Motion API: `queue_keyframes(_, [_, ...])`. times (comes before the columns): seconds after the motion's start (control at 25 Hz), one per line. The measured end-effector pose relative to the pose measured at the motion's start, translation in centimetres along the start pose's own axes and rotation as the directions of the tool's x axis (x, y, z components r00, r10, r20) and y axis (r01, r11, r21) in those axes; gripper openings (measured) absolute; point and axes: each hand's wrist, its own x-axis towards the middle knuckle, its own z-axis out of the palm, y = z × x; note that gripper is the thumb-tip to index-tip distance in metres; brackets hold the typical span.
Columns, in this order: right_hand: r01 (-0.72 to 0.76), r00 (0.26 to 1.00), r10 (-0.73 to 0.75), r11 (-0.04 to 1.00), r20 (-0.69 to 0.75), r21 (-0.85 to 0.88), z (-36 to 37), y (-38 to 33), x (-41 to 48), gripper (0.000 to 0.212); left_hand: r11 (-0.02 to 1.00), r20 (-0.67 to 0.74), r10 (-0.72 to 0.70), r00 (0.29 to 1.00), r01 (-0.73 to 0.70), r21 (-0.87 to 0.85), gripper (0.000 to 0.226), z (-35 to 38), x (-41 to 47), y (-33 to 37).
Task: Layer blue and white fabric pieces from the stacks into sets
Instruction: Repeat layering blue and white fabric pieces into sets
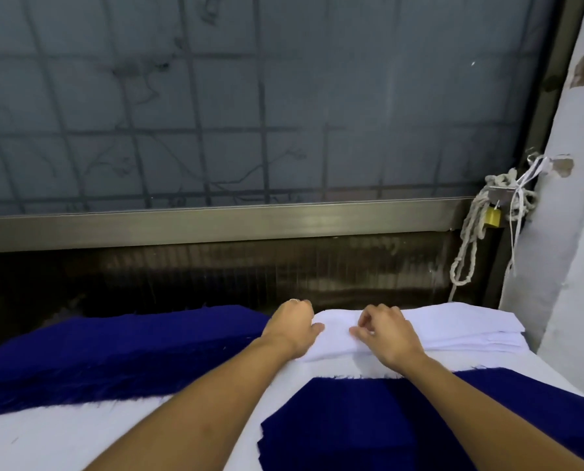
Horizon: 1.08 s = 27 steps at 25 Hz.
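A stack of white fabric pieces (453, 326) lies at the far right of the white-covered table (63, 436). A thick stack of dark blue fabric pieces (114, 355) lies to its left. A single blue piece (368, 423) is spread flat in front, under my forearms. My left hand (292, 326) rests curled on the left end of the white stack, at its edge. Just to its right, my right hand (387, 331) pinches the top white piece between thumb and fingers.
A frosted window with a metal grille and a metal sill (215, 222) runs behind the table. At the right stand a white wall (572, 232), knotted cords (470, 239) and a brass padlock (492, 217).
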Motion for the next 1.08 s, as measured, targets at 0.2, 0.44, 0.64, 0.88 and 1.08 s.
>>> queue_keyframes(0.2, [0.039,0.999,-0.039,0.998,0.005,-0.044,2.0,1.5,1.0,0.026,0.987,0.006,-0.148,0.989,0.148,-0.059,0.025,1.6,2.0,0.9])
queue_keyframes(0.44, [0.042,0.999,-0.044,0.996,-0.023,-0.078,2.3,1.6,0.7,0.025,0.945,-0.034,-0.199,0.979,0.183,-0.272,0.027,2.2,1.6,1.0])
queue_keyframes(0.64, [0.037,0.999,-0.038,0.996,-0.013,-0.084,2.0,1.4,0.5,0.023,0.904,-0.121,-0.251,0.960,0.188,-0.385,0.028,2.2,1.1,0.9])
queue_keyframes(0.88, [0.028,0.999,-0.030,0.995,-0.016,-0.095,1.7,1.1,0.5,0.023,0.982,-0.159,-0.145,0.977,0.123,-0.140,0.014,2.4,0.5,1.1])
queue_keyframes(1.08, [0.108,0.979,-0.114,0.993,-0.170,-0.044,1.4,-0.1,-0.1,0.059,0.932,-0.321,0.177,0.930,-0.053,0.360,0.024,2.3,0.0,1.5])
